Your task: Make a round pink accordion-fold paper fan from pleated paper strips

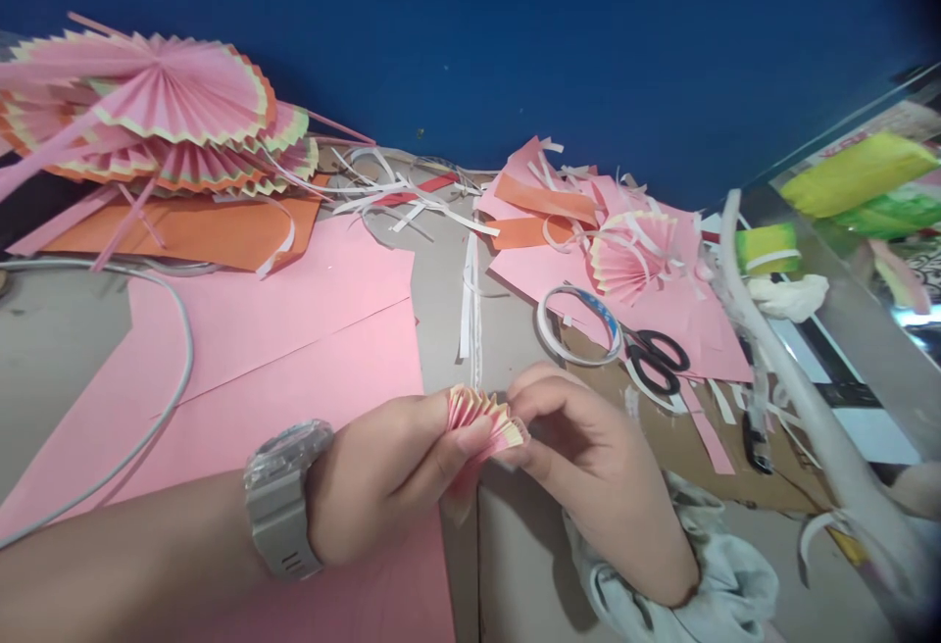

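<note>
A small pleated paper fan (481, 418), pink with pale yellow edges, is held between both hands above the table. My left hand (401, 462), with a grey watch on its wrist, pinches the folds between thumb and fingers. At the fan's right end, my right hand (588, 457) has its thumb and fingertips closed on the pleats. Part of the fan is hidden behind the fingers. Beneath my left arm lie large pink paper sheets (309, 329). Just beyond my right hand are a roll of double-sided tape (548, 329) and black-handled scissors (654, 378).
Finished pleated rosettes (169, 94) are stacked at the back left on orange paper (183, 231). White paper strips (412, 197) lie along the back. Pink scraps and another pleated fan (632, 251) sit back right. A white bar (794, 359) stands at right; a cable (187, 329) curves at left.
</note>
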Demonstrator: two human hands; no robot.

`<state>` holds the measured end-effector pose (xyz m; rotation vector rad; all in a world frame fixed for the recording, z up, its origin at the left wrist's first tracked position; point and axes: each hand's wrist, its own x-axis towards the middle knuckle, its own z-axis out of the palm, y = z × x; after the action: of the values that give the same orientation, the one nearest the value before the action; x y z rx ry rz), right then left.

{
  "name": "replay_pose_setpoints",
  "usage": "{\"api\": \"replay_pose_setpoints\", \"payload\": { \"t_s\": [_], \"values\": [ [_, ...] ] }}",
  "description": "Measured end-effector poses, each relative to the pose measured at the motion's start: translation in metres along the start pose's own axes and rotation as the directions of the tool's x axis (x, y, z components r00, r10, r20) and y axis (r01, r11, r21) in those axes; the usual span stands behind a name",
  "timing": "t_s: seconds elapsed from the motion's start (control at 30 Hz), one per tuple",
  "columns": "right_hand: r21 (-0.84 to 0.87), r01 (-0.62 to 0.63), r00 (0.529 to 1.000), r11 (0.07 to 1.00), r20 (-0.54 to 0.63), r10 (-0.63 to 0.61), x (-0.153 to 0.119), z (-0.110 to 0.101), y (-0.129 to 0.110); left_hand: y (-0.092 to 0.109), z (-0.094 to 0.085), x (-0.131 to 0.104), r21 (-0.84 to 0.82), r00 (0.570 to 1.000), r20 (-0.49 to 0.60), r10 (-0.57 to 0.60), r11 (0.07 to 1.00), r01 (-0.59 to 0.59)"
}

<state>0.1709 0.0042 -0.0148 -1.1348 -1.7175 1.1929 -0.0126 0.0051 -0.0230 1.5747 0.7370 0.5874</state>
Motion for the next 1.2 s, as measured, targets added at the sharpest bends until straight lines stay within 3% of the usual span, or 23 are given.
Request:
{"api": "replay_pose_setpoints", "payload": {
  "t_s": [0.3, 0.57, 0.93, 1.2],
  "values": [
    [-0.168, 0.096, 0.994, 0.981, -0.025, -0.102, -0.0003, -0.0013, -0.0019, -0.0027, -0.0005, 0.0013, -0.093, 1.0, 0.01, -0.01, 0.996, 0.011],
    [-0.237, 0.112, 0.993, 0.965, -0.018, -0.12, -0.0002, -0.0019, -0.005, -0.003, -0.0013, 0.0024, -0.152, 0.999, 0.0, -0.052, 0.987, 0.051],
    [-0.228, 0.132, 0.99, 0.965, -0.023, -0.141, -0.0013, -0.0018, -0.0051, -0.0034, 0.0, 0.0013, -0.162, 0.999, 0.002, -0.042, 0.986, 0.041],
    [-0.12, 0.17, 0.985, 0.978, 0.031, -0.167, -0.0003, -0.0021, -0.0023, 0.0013, -0.0011, 0.0007, -0.134, 0.998, 0.06, -0.002, 0.991, 0.01]
  ]
}}
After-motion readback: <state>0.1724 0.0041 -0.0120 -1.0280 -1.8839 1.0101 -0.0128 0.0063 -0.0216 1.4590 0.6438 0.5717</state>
